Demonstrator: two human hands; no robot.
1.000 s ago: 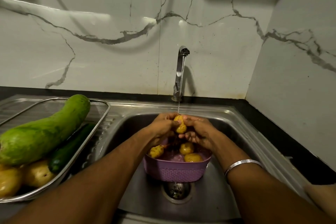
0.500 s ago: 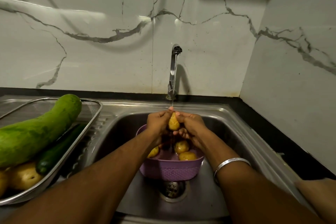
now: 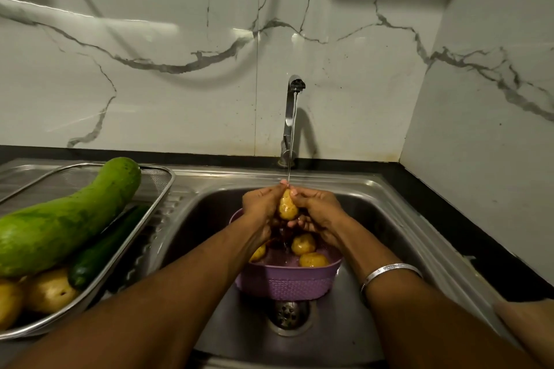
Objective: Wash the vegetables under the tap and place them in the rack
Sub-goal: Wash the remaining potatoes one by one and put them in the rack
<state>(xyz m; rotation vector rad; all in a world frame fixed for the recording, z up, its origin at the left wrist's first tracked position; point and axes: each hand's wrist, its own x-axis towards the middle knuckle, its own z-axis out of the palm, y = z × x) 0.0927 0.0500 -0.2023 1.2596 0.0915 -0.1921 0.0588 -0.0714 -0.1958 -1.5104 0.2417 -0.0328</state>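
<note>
Gripping one small yellow potato (image 3: 288, 206) between them, the left hand (image 3: 260, 204) and the right hand (image 3: 318, 209) curl round it from either side, directly under the thin stream falling from the tap (image 3: 292, 117). They hang above a purple basket (image 3: 287, 280) standing in the steel sink (image 3: 398, 219), just behind the drain (image 3: 289, 313). The basin walls leave free room to the left and right of the basket, and its front edge lies under the forearms. Three more potatoes (image 3: 303, 244) show in the basket, one half hidden by the left wrist. The held potato is oval, wet and speckled with dark eyes.

On the left, a wire rack (image 3: 156, 210) sits on the draining board, its rim close to the sink's edge. It carries one large pale-green gourd (image 3: 63, 222), one dark cucumber (image 3: 105, 252) beside it, and two potatoes in view at the near corner (image 3: 49, 290). A black worktop (image 3: 467, 228) borders the sink on the right, below the marble wall (image 3: 180, 84).
</note>
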